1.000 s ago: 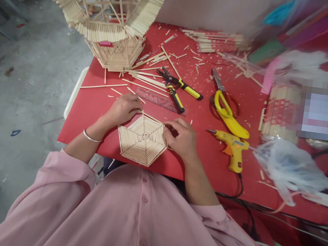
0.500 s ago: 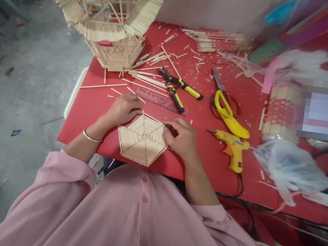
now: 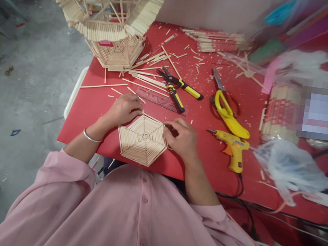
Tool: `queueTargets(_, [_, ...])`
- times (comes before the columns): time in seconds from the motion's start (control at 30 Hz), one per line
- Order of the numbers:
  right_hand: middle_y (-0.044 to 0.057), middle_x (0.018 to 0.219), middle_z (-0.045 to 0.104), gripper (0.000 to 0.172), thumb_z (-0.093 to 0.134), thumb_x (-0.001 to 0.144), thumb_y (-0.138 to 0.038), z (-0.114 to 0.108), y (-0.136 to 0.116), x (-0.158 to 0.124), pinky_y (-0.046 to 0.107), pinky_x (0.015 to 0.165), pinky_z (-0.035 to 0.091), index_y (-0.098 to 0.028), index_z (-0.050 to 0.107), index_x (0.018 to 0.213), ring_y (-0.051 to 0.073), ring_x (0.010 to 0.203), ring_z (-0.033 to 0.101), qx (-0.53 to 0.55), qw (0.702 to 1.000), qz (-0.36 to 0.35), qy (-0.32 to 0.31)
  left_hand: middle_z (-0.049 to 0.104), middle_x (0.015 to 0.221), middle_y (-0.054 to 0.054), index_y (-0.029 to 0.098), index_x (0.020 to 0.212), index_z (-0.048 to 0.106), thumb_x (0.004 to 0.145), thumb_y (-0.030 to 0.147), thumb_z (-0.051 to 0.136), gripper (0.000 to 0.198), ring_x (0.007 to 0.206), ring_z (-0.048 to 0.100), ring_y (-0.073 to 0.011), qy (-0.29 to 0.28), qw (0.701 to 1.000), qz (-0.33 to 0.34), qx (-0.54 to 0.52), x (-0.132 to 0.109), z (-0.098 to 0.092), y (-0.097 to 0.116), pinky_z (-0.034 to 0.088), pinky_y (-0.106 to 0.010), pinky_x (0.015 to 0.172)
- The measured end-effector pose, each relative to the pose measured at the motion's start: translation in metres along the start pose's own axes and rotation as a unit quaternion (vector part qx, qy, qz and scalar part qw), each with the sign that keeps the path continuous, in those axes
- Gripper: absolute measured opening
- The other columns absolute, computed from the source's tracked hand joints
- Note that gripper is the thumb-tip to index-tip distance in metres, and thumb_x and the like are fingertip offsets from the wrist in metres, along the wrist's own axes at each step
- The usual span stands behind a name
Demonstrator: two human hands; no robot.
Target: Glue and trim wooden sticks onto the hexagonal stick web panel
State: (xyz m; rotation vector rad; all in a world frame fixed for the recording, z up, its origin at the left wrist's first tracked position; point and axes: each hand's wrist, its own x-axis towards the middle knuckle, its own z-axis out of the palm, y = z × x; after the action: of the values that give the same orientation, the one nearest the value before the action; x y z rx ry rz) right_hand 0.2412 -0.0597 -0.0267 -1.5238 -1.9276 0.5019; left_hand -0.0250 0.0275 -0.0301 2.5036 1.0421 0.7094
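Note:
A flat hexagonal panel of glued wooden sticks (image 3: 143,139) lies on the red table (image 3: 93,105) near its front edge. My left hand (image 3: 123,109) rests on the panel's upper left corner, fingers curled onto its edge. My right hand (image 3: 182,137) pinches the panel's upper right edge with the fingertips pressed on a stick there. Both hands hold the panel flat against the table.
A tall stick-built tower model (image 3: 111,15) stands at the table's far left. Black-and-yellow cutters (image 3: 176,88), a ruler (image 3: 161,100), yellow scissors (image 3: 227,111) and a yellow glue gun (image 3: 233,148) lie behind and right. Loose sticks, stick bundles (image 3: 217,41) and a plastic bag (image 3: 291,168) lie around.

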Motion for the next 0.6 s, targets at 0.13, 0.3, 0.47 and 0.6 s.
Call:
queueTargets(0.13, [0.006,0.087,0.074,0.02,0.06,0.09,-0.028,-0.001,-0.001,0.0,0.039,0.078,0.057,-0.026,0.08,0.095,0.023,0.084,0.07,0.002,1.0,-0.002,0.003,0.072,0.087,-0.009,0.02,0.083,0.077,0.097,0.026,0.064,0.019,0.087,0.067,-0.0243,0.002,1.0,0.002,0.003,0.0,0.0,0.0,0.054,-0.04,0.081])
queueTargets(0.3, [0.006,0.087,0.074,0.02,0.06,0.091,-0.028,0.001,0.002,0.0,0.039,0.078,0.057,-0.026,0.08,0.095,0.023,0.084,0.07,0.001,1.0,0.0,0.001,0.072,0.087,-0.009,0.02,0.083,0.077,0.097,0.025,0.064,0.02,0.087,0.067,-0.0239,-0.003,1.0,-0.001,-0.001,0.0,0.001,-0.001,0.054,-0.041,0.082])
queueTargets(0.47, [0.007,0.093,0.075,0.021,0.063,0.092,-0.032,-0.004,-0.003,-0.002,0.039,0.079,0.059,-0.025,0.08,0.101,0.023,0.087,0.072,0.039,0.999,0.001,-0.004,0.071,0.086,-0.009,0.019,0.083,0.076,0.098,0.026,0.063,0.021,0.086,0.066,-0.0237,0.002,1.0,0.011,0.004,0.0,0.001,-0.002,0.053,-0.039,0.079])
queueTargets(0.6, [0.008,0.103,0.076,0.028,0.062,0.096,-0.04,-0.036,0.003,0.007,0.036,0.072,0.06,-0.026,0.078,0.114,0.021,0.084,0.072,0.067,0.997,0.025,0.035,0.072,0.086,-0.009,0.019,0.082,0.075,0.097,0.029,0.065,0.02,0.085,0.065,-0.0236,0.008,1.0,0.015,0.008,-0.001,-0.003,-0.004,0.052,-0.038,0.077])
